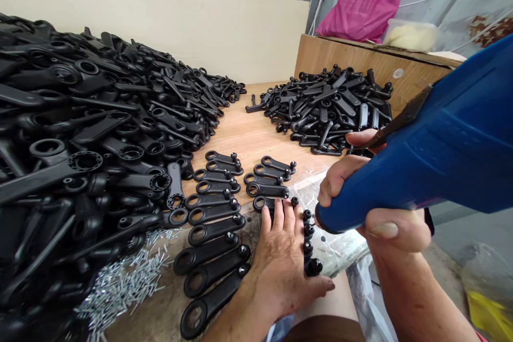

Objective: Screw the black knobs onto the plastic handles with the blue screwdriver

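Blue tool (433,155) cut off at right, levers (313,267) partly hidden under left fingers (289,216), black heap (100,117) cropped at left

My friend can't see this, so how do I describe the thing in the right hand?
Find the pink bag at the upper right. Lower down, the right hand grips a blue tool running off the right edge. Unlike the small black parts heaped nearby, it is big and bright blue.

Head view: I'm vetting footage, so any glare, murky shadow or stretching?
Head view: pale glare on the plastic sheet; head view, lower left: the big pile of black parts sinks into dark, soft detail; head view, right: the blue tool looms large, probably wide-angle stretching.
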`<move>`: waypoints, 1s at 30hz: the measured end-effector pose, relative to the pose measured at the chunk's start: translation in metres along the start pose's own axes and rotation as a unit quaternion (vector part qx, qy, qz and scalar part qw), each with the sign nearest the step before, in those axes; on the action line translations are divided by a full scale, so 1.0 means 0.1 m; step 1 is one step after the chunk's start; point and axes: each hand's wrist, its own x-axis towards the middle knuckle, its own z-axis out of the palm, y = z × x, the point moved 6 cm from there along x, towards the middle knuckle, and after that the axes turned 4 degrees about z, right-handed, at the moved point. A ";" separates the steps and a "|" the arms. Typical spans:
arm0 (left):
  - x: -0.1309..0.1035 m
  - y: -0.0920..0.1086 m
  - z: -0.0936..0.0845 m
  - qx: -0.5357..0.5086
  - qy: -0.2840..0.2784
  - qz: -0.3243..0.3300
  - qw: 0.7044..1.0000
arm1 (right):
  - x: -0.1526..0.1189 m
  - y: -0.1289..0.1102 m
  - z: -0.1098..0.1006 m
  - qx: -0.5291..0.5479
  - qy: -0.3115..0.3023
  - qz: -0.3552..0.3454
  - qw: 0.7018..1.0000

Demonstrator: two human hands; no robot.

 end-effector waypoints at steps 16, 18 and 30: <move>0.00 0.00 -0.01 -0.004 -0.017 -0.004 1.000 | -0.01 0.02 -0.01 -0.057 -0.057 -0.016 0.997; 0.00 0.00 -0.01 -0.005 -0.011 -0.002 1.000 | 0.02 0.03 -0.02 -0.046 -0.053 -0.008 0.998; 0.01 0.02 -0.03 -0.006 -0.007 -0.002 1.000 | 0.08 0.12 0.07 -0.007 -0.004 0.035 0.999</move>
